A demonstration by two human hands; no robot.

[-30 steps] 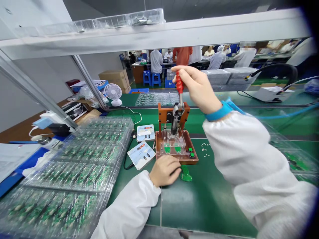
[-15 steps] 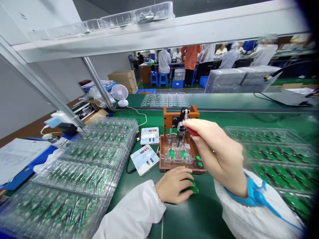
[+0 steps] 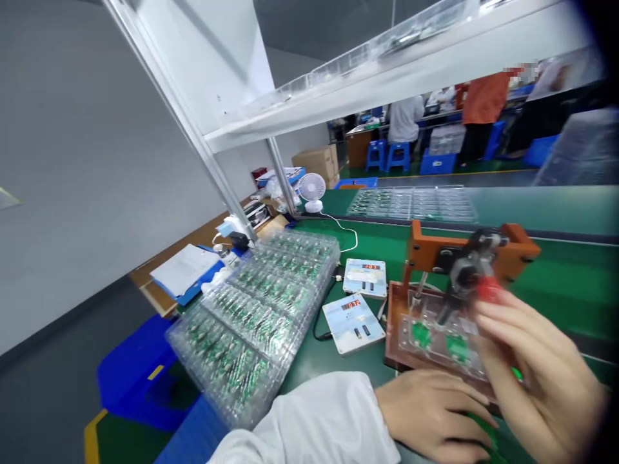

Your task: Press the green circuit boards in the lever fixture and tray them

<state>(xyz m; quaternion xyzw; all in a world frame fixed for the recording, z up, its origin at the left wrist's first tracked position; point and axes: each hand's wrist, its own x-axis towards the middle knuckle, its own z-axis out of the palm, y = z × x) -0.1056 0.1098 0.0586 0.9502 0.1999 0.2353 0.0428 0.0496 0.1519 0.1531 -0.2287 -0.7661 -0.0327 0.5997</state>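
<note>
My right hand, slightly blurred, is closed round the red handle of a lever on a small press fixture. The fixture has an orange-brown frame and a dark plunger that points down at a clear plate. Two small green circuit boards sit in that plate. In front of the fixture's base lies my left hand, palm down, its fingers curled over a green circuit board that is mostly hidden beneath them.
Two white meter boxes with red digits stand left of the fixture. Farther left is a stack of clear trays filled with boards. A small white fan, another tray and an overhead shelf lie beyond. People work in the background.
The view has turned left, so everything sits farther right and the right-hand trays are out of sight. My right hand stays on the lever handle and my left stays over the board.
</note>
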